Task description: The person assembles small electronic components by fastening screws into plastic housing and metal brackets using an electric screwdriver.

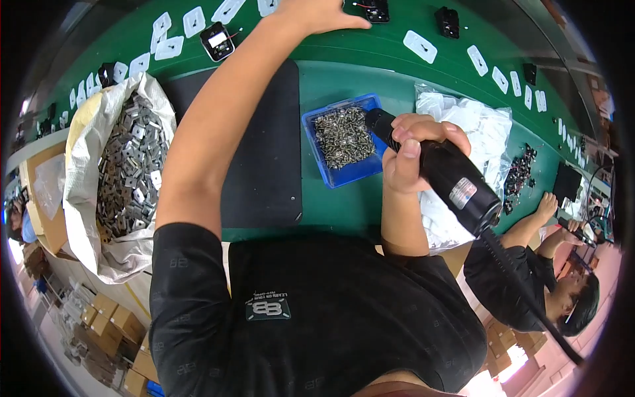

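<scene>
My left hand (316, 14) reaches to the far side over the green belt, its thumb stretched out and its other fingers partly cut off by the top edge. Just right of that thumb lies a black housing (377, 10) with thin red wires. My right hand (413, 149) is wrapped round a black electric screwdriver (460, 182), whose cable runs down to the lower right. The screwdriver's nose points up and left, over the right side of a blue bin (340, 177) full of small metal screws (344, 135).
A black mat (261, 165) lies under my left forearm, beside a white sack (83, 218) of metal plates (135, 172). Right stand a bag of white parts (473, 126) and small black pieces (521, 171). White trays (420, 46) line the belt (337, 46). A co-worker (516, 284) sits right.
</scene>
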Demonstrator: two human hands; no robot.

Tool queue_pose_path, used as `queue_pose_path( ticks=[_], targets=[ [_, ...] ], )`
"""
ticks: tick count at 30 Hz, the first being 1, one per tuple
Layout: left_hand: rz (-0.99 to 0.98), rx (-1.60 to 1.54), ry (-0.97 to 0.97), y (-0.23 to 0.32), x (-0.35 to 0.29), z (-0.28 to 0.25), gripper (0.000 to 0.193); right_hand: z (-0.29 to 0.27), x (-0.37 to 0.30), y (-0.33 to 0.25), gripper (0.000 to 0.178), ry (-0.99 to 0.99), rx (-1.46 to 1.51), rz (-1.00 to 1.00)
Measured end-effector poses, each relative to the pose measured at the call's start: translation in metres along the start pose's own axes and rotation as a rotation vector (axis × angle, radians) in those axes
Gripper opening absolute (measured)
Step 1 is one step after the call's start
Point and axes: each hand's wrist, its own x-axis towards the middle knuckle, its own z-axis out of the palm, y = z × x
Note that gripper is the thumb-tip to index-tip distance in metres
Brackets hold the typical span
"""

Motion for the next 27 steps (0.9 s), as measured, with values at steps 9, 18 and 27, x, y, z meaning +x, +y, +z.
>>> queue_pose_path(
  ticks=[9,18,27],
  targets=[
    [0.126,0.191,-0.046,0.017,0.029,0.047,0.059,0.013,-0.008,-0.001,0.052,-0.079,0.028,-0.013],
    [-0.089,-0.313,0.187,0.031,-0.153,-0.073,0.079,0.018,-0.007,0.005,0.047,-0.037,0.052,0.042],
    [-0.384,-0.153,-0.064,0.039,-0.287,-0.076,0.093,0.016,0.002,-0.015,0.051,0.097,0.311,0.163]
  ],
)
